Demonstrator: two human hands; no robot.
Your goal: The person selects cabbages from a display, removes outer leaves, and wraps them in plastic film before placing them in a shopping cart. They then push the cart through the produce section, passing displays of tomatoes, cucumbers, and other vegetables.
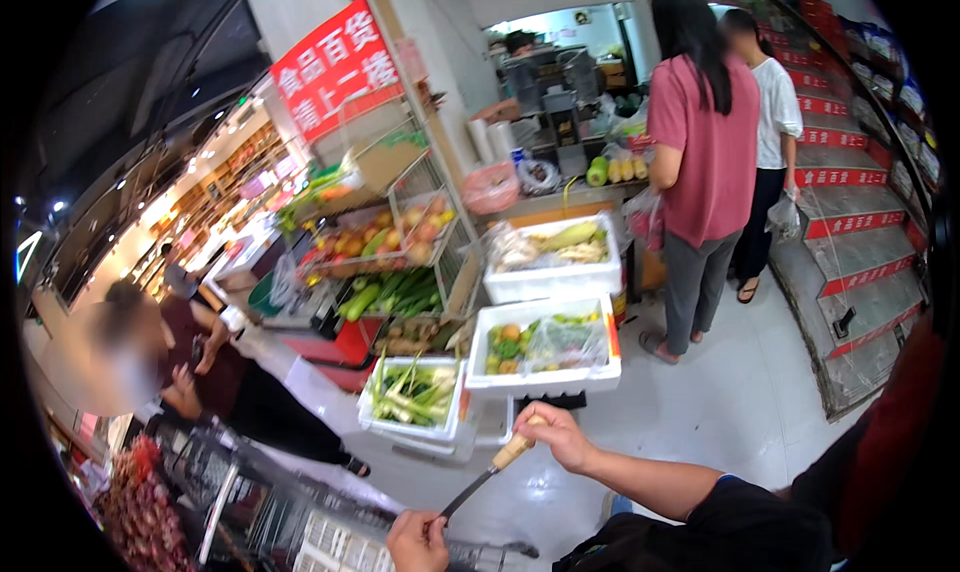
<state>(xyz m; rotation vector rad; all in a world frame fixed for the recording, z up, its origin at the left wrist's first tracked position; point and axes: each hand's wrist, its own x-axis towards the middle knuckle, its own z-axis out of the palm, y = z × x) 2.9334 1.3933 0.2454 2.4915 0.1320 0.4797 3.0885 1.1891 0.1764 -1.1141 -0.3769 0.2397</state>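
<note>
My right hand (553,435) grips the pale wooden handle of a long, narrow-bladed tool that looks like a knife (478,489). Its dark metal blade slopes down to the left, where my left hand (417,543) pinches the far end between thumb and fingers. That end of the blade is hidden by my fingers. Beyond my right hand stands a white foam box (544,381) of mixed vegetables, partly under clear plastic. Another white box (409,426) with long green stalks sits to its left. A shopping cart (259,512) with a white plastic crate (337,548) is beside my left hand.
Tiered racks of produce (375,234) rise ahead, beside another foam box (555,272). One person (701,144) in a pink top and another (769,114) in white stand near the counter. A person (217,362) in dark clothes is at left. Stairs (862,234) climb at right.
</note>
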